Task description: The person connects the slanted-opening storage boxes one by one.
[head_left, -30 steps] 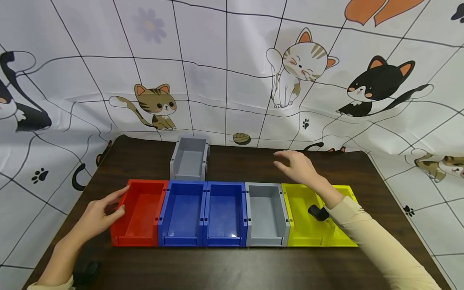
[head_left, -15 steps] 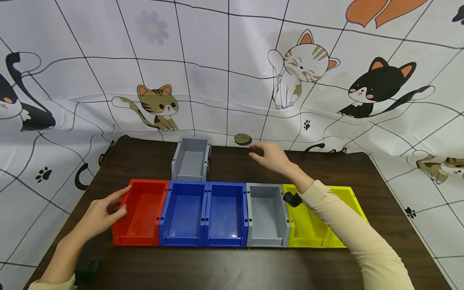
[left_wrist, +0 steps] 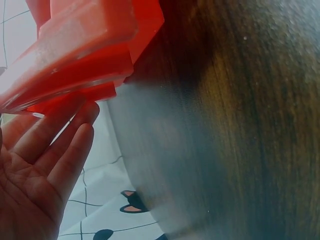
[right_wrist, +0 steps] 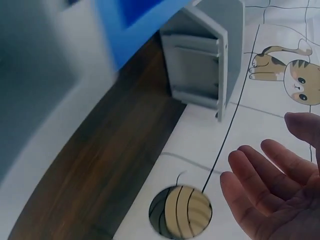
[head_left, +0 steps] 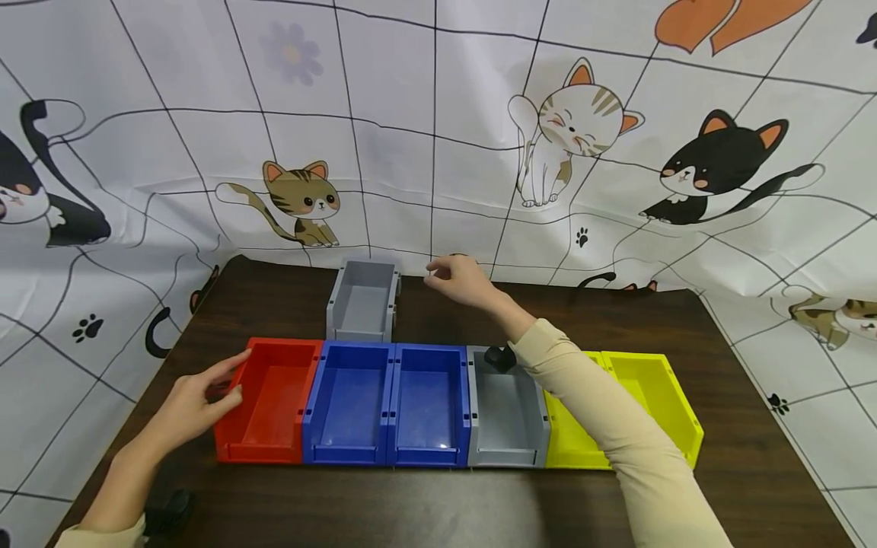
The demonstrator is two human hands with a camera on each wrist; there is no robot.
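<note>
My left hand [head_left: 188, 407] rests its fingers along the left side of the red bin [head_left: 269, 396]; the left wrist view shows fairly straight fingers [left_wrist: 70, 145] against the bin's wall. Above the table's back part, my right hand [head_left: 462, 281] hangs in the air with nothing in it, its fingers loosely bent. Left of it, a loose grey bin [head_left: 363, 301] stands behind the row, a short gap away from the fingertips. In the right wrist view that grey bin [right_wrist: 200, 75] shows its ribbed side, apart from the hand.
Right of the red bin run two blue bins [head_left: 352, 403], a grey bin [head_left: 507, 418] and two yellow bins [head_left: 647, 388], side by side. My right forearm crosses over the yellow ones. A cat-printed sheet [head_left: 438, 152] rises behind the dark table [head_left: 438, 506].
My right hand has moved left behind the row, from above the yellow bins toward the loose grey bin. My left hand stays at the red bin.
</note>
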